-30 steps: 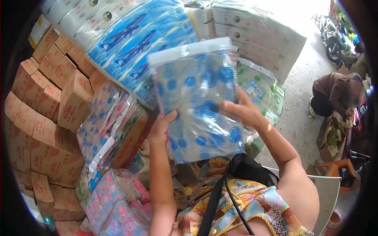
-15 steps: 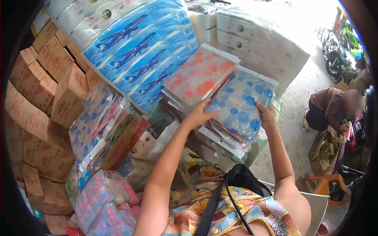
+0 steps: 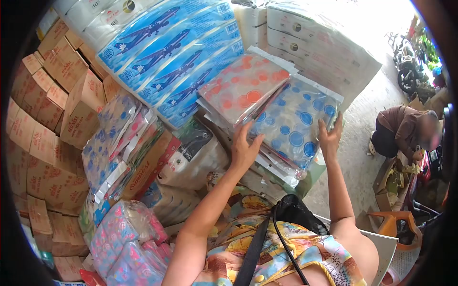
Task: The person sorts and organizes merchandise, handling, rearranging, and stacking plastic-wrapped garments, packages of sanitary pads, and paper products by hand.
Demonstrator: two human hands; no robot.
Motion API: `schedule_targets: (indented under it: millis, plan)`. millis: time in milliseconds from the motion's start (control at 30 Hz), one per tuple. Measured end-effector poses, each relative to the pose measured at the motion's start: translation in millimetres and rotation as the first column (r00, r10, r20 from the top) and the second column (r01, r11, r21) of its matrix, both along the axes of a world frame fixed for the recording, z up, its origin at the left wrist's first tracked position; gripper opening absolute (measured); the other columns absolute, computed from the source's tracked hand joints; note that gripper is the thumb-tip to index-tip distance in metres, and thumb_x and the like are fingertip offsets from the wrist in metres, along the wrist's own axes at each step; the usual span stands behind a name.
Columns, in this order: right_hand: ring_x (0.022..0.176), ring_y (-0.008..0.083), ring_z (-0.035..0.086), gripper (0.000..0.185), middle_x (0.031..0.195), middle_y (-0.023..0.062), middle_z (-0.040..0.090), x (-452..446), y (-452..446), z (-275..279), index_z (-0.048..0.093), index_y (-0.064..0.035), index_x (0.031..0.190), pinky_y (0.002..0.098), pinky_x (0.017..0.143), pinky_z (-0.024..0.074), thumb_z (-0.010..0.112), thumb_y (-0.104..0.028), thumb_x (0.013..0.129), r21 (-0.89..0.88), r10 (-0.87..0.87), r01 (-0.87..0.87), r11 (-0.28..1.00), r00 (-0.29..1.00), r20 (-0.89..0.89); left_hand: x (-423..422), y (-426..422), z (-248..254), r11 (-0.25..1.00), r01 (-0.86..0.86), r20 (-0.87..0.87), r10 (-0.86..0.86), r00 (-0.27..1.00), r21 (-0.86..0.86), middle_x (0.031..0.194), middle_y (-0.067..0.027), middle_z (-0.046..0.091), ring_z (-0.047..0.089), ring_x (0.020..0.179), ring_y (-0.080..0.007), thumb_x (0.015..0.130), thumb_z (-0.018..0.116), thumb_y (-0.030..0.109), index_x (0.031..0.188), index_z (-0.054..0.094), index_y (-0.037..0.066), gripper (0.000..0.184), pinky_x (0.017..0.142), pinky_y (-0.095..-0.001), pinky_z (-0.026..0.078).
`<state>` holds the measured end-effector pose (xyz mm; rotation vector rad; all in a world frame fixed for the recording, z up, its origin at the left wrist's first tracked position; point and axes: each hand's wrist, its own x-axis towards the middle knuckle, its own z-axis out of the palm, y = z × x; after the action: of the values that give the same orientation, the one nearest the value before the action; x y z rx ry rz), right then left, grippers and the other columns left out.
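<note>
Two bare hands frame a clear plastic packet printed with blue dots (image 3: 298, 124), which lies atop a stack of similar packets beside a clear plastic packet printed with orange dots (image 3: 245, 86). The left hand (image 3: 330, 138), its grip half open, rests at the blue packet's right edge; the right hand (image 3: 245, 148), thumb and fingers spread wide, is at its lower left corner, though whether its fingertips press the plastic is hard to tell. Neither hand is closed around anything. Behind stand blue plastic-wrapped packs printed with airplanes (image 3: 169, 57), with brown cardboard boxes (image 3: 52, 152) stacked at left. At right, a person in a brown top (image 3: 400, 131) bends low.
</note>
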<state>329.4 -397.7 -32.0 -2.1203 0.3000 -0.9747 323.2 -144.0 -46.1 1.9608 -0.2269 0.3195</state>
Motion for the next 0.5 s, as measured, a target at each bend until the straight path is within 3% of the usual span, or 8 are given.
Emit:
schedule_targets:
  millis: [33,67,133,167,267,367,433,500]
  plan:
    - [0.097,0.0266,0.051,0.058,0.111,0.0191,0.048,1,0,5,0.033,0.0057,0.122,0.0327,0.083,0.0414,0.06,-0.015,0.075,-0.323,-0.048,0.068,0.944,0.997,0.068,-4,5,5,0.992,-0.091,0.073,0.085,0.994,0.085,0.118,-0.0177,0.043,0.039,0.111,-0.0307,0.073,0.065,0.027,0.118,0.041,0.003,0.056,0.092,-0.0374,0.032]
    - [0.097,0.0266,0.051,0.058,0.111,0.0191,0.048,5,3,14,0.033,0.0057,0.122,0.0327,0.083,0.0414,0.06,-0.015,0.075,-0.319,-0.044,0.065,0.945,0.996,0.073,-6,11,8,0.968,-0.189,0.148,0.165,0.975,0.165,0.118,-0.0178,0.042,0.037,0.112,-0.0314,0.073,0.064,0.025,0.118,0.041,0.004,0.055,0.093,-0.0386,0.031]
    - [0.105,0.0308,0.046,0.059,0.118,0.022,0.043,14,20,41,0.035,0.005,0.121,0.0351,0.089,0.0365,0.061,-0.022,0.076,-0.043,0.207,-0.204,0.978,0.975,0.083,-2,22,10,0.924,-0.355,0.243,0.315,0.917,0.143,0.12,-0.0181,0.039,0.033,0.115,-0.0325,0.074,0.062,0.022,0.12,0.038,0.004,0.055,0.095,-0.0401,0.027]
    - [0.103,0.0283,0.047,0.057,0.116,0.0207,0.045,21,31,52,0.036,0.0059,0.12,0.034,0.089,0.0364,0.059,-0.022,0.076,0.097,0.283,-0.287,0.953,0.958,0.05,3,29,9,0.906,-0.399,0.261,0.355,0.898,0.141,0.122,-0.0184,0.036,0.031,0.116,-0.0334,0.074,0.062,0.024,0.123,0.035,0.005,0.059,0.096,-0.04,0.026]
    - [0.097,0.0221,0.049,0.05,0.109,0.0164,0.051,58,62,69,0.043,0.0071,0.114,0.0315,0.082,0.0394,0.057,-0.024,0.076,0.39,0.542,-0.494,0.777,0.84,-0.016,19,47,1,0.895,-0.442,0.15,0.431,0.89,0.051,0.123,-0.0192,0.037,0.032,0.117,-0.0307,0.076,0.06,0.026,0.125,0.032,0.0,0.061,0.095,-0.0373,0.027]
    - [0.093,0.02,0.05,0.049,0.104,0.0137,0.053,114,77,46,0.045,0.0066,0.112,0.0304,0.077,0.0404,0.058,-0.023,0.075,0.505,0.667,-0.527,0.684,0.731,-0.142,36,61,-23,0.935,-0.352,0.0,0.352,0.936,-0.029,0.124,-0.0193,0.037,0.035,0.117,-0.0262,0.078,0.059,0.026,0.123,0.033,-0.004,0.059,0.094,-0.0346,0.031]
    - [0.088,0.0185,0.051,0.045,0.098,0.0115,0.055,150,94,21,0.05,0.0043,0.107,0.0297,0.073,0.0409,0.059,-0.024,0.073,0.584,0.62,-0.483,0.653,0.783,-0.046,39,62,-31,0.957,-0.289,0.053,0.288,0.956,0.004,0.126,-0.0181,0.037,0.038,0.114,-0.023,0.081,0.056,0.027,0.125,0.031,-0.005,0.059,0.092,-0.0325,0.033]
    - [0.087,0.0181,0.051,0.046,0.096,0.013,0.055,153,106,36,0.05,0.004,0.105,0.0297,0.071,0.0406,0.06,-0.026,0.071,0.575,0.618,-0.455,0.68,0.778,-0.116,35,58,-28,0.978,-0.209,-0.063,0.207,0.976,-0.027,0.128,-0.0177,0.036,0.038,0.114,-0.0229,0.082,0.055,0.028,0.127,0.029,-0.003,0.061,0.093,-0.0313,0.031]
